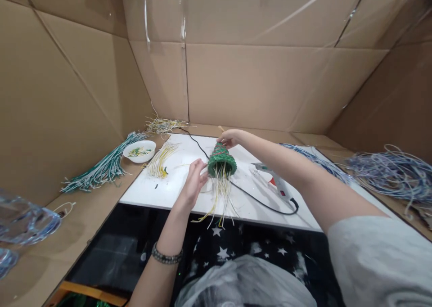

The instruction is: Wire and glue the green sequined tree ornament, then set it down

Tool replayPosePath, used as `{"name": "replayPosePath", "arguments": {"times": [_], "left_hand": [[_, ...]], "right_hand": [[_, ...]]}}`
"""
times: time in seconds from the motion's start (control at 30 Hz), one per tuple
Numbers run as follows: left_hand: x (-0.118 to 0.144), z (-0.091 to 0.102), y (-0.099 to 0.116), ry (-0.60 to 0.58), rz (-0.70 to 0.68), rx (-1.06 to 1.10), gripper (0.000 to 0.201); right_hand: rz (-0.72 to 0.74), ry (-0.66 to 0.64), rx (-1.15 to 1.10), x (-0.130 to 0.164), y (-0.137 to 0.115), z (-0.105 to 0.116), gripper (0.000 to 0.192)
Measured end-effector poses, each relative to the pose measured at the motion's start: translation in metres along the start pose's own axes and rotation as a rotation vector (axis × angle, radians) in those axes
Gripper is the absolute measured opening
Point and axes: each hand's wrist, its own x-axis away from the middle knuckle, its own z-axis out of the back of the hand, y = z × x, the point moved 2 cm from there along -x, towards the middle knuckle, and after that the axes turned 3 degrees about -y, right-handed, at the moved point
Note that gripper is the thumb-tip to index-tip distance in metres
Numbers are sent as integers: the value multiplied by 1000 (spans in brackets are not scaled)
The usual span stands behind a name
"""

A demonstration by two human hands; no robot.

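Tall cardboard walls (pixel 256 82) box in our workspace on three sides, their seams taped. Below them a cardboard-covered bench carries a white board (pixel 175 187), and beyond its near edge lies a dark star-printed cloth (pixel 236 248). A bundle of green and white strands (pixel 104 167) rests at the left, a blue-grey tangle (pixel 391 172) at the right. On the board lie yellow strands (pixel 160 160), a glue gun (pixel 275 183) with its black cord, and, just off its corner, a small white bowl (pixel 139 151). Our left hand (pixel 194 178) pinches the rim of the green woven cone (pixel 221 159), held above the board's middle; our right hand (pixel 230 138) closes over its tip.
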Motion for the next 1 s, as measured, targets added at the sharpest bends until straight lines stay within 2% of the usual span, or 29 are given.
{"name": "replayPosePath", "arguments": {"times": [0.17,0.27,0.37,0.43,0.5,0.57,0.6,0.67,0.73,0.8,0.9,0.93,1.0], "left_hand": [[-7,8,-3,66,-216,-262,23],[-12,13,-4,47,-315,-362,23],[-13,15,-5,-28,-287,-402,23],[-12,14,-3,-40,-289,-436,22],[-9,11,3,-28,-330,-469,21],[-2,5,11,-19,-391,-487,22],[4,0,15,-39,-424,-495,23],[23,-10,26,-90,-495,-484,24],[50,-22,36,-200,-603,-483,26],[79,-33,41,-360,-672,-545,26],[113,-47,40,-692,-671,-593,30],[120,-51,38,-768,-654,-599,31],[125,-57,35,-816,-631,-598,36]], "right_hand": [[-228,-326,120,16,3,2,66],[-176,-421,292,13,-11,19,63],[-111,-356,514,10,-36,54,56],[-47,-284,575,22,-52,83,54],[171,-120,697,54,-67,112,63],[437,21,765,105,-74,128,70],[610,94,789,136,-76,130,74],[945,93,803,198,-70,117,69],[1132,40,759,247,-58,94,57],[1180,-36,725,274,-44,70,41],[1180,-40,639,284,-30,51,48],[1168,-43,607,284,-27,50,52],[1146,-58,561,283,-22,49,55]]}}
